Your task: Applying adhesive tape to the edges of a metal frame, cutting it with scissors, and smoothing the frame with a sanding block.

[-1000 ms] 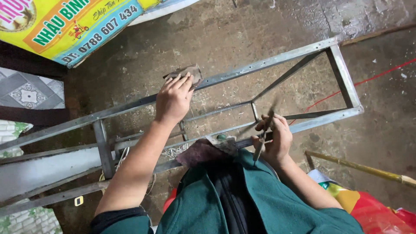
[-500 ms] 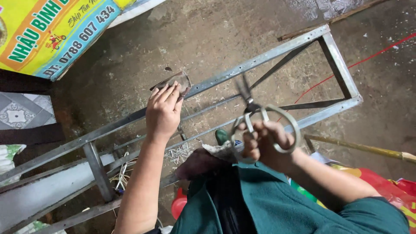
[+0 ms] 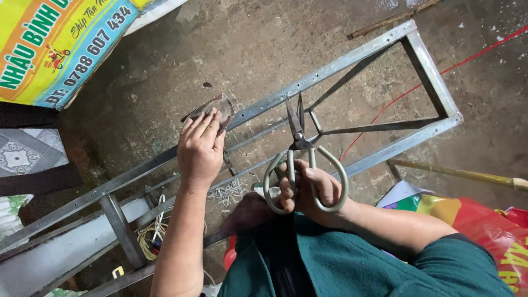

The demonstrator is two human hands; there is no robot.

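— What do we have underfoot here?

— We see a rough, stained concrete floor [image 3: 165,71], dark and gritty, with a long metal frame [image 3: 341,63] of perforated angle bars lying across it. A red string [image 3: 467,58] runs over the ground at the upper right, and a stick [image 3: 456,173] lies by the frame's near bar.

— And around the edges?

— A yellow and blue banner [image 3: 49,44] at the upper left, a patterned tile [image 3: 22,157] below it, coloured bags [image 3: 467,220] at the lower right, and a bundle of wires [image 3: 157,231] under the frame.

— The hands?

— Our left hand [image 3: 201,151] presses a small curved metal piece [image 3: 212,105] against the frame's far bar, fingers flat on it. Our right hand [image 3: 313,190] is clenched through the loops of big scissors [image 3: 300,159], held above the frame's middle, blades closed and pointing away.
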